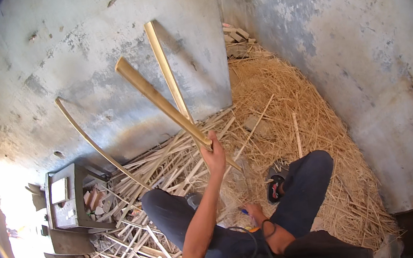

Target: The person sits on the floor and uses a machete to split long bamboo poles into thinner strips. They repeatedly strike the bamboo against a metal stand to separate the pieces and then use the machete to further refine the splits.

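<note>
My left hand [213, 154] is wrapped round a long split bamboo piece [155, 95]. Its wide end rises up and left, and its narrower end slants down past my fist toward the floor. Lower, between my knees, my right hand [254, 213] is closed around something with a small blue part [244, 211]; its kind is too unclear to tell. Behind the held piece, another bamboo strip [164, 64] stands slanted before the wall. Further left, a thin curved strip [90, 139] leans against the same wall.
Loose split strips [174, 164] lie in a heap along the left wall. Shavings [284, 87] cover the floor ahead and right. A grey box-like cabinet [69, 212] with rubble inside stands at left. Bricks [236, 35] sit in the far corner. Worn walls [353, 57] enclose the space.
</note>
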Demonstrator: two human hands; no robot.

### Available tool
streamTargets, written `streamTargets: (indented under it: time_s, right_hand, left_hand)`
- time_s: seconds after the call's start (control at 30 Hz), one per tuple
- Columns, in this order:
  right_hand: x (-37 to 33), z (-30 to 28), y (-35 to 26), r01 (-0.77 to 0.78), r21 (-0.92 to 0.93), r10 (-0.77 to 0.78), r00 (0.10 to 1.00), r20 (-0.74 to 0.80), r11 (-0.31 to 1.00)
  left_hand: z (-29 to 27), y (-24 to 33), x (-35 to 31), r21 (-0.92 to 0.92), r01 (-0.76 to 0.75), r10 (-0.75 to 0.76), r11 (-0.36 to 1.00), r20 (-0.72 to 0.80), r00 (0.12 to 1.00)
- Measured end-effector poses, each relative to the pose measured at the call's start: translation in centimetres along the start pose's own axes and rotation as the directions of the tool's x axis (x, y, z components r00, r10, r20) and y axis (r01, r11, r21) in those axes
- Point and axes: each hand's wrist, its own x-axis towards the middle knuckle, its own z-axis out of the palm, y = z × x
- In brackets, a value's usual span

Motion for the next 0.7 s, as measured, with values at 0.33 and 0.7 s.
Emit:
streamTargets:
  time_s: [0.33,0.7]
  right_hand:
    - [3.0,-0.4,-1.6,-0.184,0.64,0.403,0.89,-0.214,0.746]
    - [0.1,-11.8,-16.9,-0.032,0.89,0.252,0.963,-0.094,0.454]
  left_hand:
    - [-5.4,1.8,3.3,-0.321,0.051,-0.098,0.946,-0.132,0.986]
    - [-13.2,8.3,5.2,-0.574,-0.108,-0.021,0.812,-0.215,0.976]
